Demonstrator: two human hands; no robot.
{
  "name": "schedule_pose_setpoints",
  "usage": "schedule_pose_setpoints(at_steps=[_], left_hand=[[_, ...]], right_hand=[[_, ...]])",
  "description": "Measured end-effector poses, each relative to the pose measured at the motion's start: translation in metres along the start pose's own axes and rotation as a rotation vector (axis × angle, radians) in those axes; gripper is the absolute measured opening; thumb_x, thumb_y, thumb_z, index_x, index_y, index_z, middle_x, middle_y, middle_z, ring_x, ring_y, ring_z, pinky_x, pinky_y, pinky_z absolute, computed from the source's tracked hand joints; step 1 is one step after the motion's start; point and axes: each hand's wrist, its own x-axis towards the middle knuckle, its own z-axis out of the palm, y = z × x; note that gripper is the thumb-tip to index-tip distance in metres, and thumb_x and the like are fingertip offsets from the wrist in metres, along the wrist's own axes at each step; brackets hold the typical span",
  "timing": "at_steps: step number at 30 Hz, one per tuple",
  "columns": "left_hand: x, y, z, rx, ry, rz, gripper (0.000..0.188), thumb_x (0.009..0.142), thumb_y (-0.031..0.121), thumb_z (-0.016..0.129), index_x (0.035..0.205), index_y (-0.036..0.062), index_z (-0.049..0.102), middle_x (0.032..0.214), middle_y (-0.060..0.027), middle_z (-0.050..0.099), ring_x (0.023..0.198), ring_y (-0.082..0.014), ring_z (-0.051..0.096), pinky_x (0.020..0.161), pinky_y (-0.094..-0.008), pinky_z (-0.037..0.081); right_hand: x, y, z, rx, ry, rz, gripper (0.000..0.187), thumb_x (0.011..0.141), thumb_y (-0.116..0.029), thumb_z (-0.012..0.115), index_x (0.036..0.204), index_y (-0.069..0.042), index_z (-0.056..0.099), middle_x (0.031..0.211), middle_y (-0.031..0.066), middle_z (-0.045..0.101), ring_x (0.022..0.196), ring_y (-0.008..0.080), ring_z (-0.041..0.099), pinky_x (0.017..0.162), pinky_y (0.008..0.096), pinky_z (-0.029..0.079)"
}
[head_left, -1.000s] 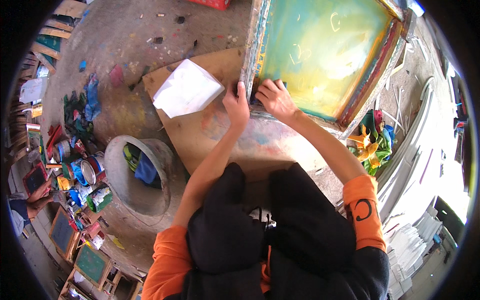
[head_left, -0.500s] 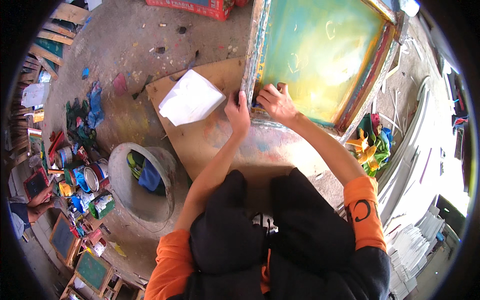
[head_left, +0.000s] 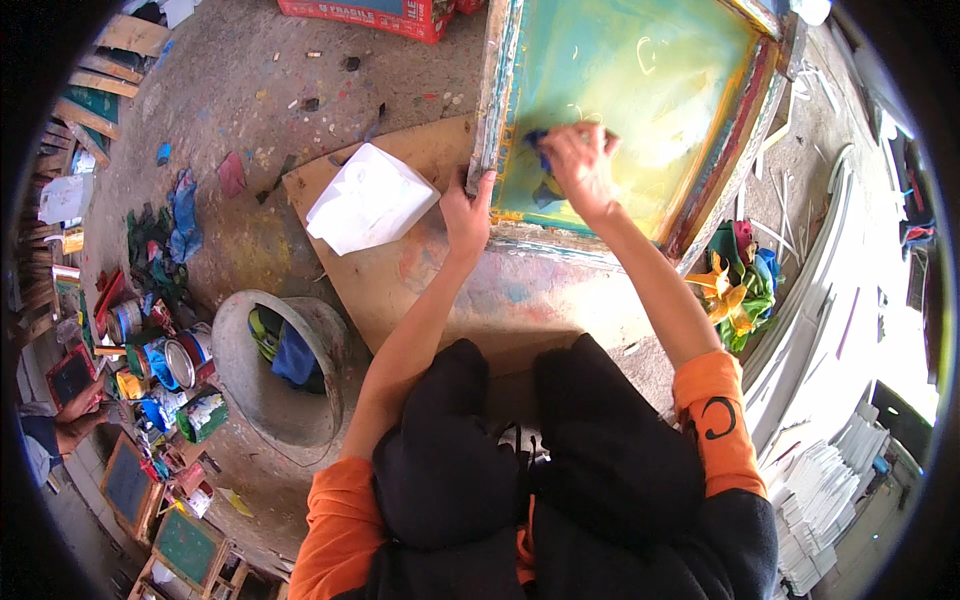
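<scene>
A wooden screen-printing frame (head_left: 488,95), streaked with old paint, leans up in front of me. Its mesh is stained green and yellow and carries faint outlined shapes. My left hand (head_left: 467,215) is closed on the frame's lower left edge, thumb on the near side. Over the lower left part of the mesh, my right hand (head_left: 583,170) presses a dark blue rag (head_left: 546,190); the hand is slightly blurred, and its fingers are bunched round the cloth. Left of the frame, a white sheaf of paper (head_left: 370,198) lies on a brown board (head_left: 470,300).
A grey bucket (head_left: 245,375) holding green and blue cloths stands left of my knees. Paint cans (head_left: 180,362) crowd the far left, near another person's hand (head_left: 80,402). Colourful rags (head_left: 745,290) and long white strips (head_left: 815,260) lie right. A red box (head_left: 420,22) sits beyond.
My right hand has moved up and right from the frame's lower left corner onto the mesh, with the blue rag now showing. My left hand keeps its hold on the edge.
</scene>
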Motion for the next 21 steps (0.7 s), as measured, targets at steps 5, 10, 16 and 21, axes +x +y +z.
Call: schedule_pose_setpoints(at_steps=[5, 10, 16, 21], left_hand=[[0.002, 0.0, 0.004, -0.006, 0.04, 0.042, 0.035, 0.081, 0.029, 0.061, 0.09, -0.0048, 0.054, 0.069, -0.0142, 0.059, 0.06, -0.0199, 0.054, 0.058, -0.0322, 0.043], [0.002, -0.003, 0.002, 0.006, 0.052, 0.056, 0.035, 0.082, 0.028, 0.061, 0.088, -0.0049, 0.055, 0.067, -0.0134, 0.059, 0.059, -0.0193, 0.053, 0.058, -0.0318, 0.043], [0.001, -0.002, 0.004, -0.009, 0.084, 0.077, 0.032, 0.082, 0.026, 0.06, 0.089, -0.0049, 0.055, 0.067, -0.0118, 0.058, 0.06, -0.0186, 0.053, 0.058, -0.0315, 0.042], [0.0, -0.001, 0.004, 0.007, 0.056, 0.06, 0.031, 0.083, 0.025, 0.06, 0.09, -0.0047, 0.055, 0.069, -0.0116, 0.059, 0.061, -0.0187, 0.053, 0.059, -0.0312, 0.043]], right_hand=[[-0.058, 0.016, 0.012, -0.131, -0.208, -0.492, 0.023, 0.065, -0.011, 0.059, 0.087, -0.013, 0.057, 0.095, 0.0021, 0.051, 0.089, 0.0208, 0.044, 0.059, 0.0465, 0.039], [-0.024, 0.018, -0.011, -0.08, 0.007, 0.019, 0.024, 0.063, -0.011, 0.059, 0.086, -0.013, 0.057, 0.091, 0.0007, 0.053, 0.09, 0.0217, 0.045, 0.07, 0.0416, 0.039], [-0.037, 0.023, -0.004, -0.024, -0.174, -0.237, 0.025, 0.064, -0.011, 0.06, 0.089, -0.015, 0.058, 0.094, -0.0005, 0.054, 0.094, 0.0196, 0.045, 0.071, 0.0467, 0.038], [-0.057, 0.008, 0.004, 0.079, -0.233, -0.453, 0.024, 0.064, -0.013, 0.06, 0.088, -0.015, 0.058, 0.095, -0.002, 0.053, 0.091, 0.0199, 0.044, 0.066, 0.0453, 0.035]])
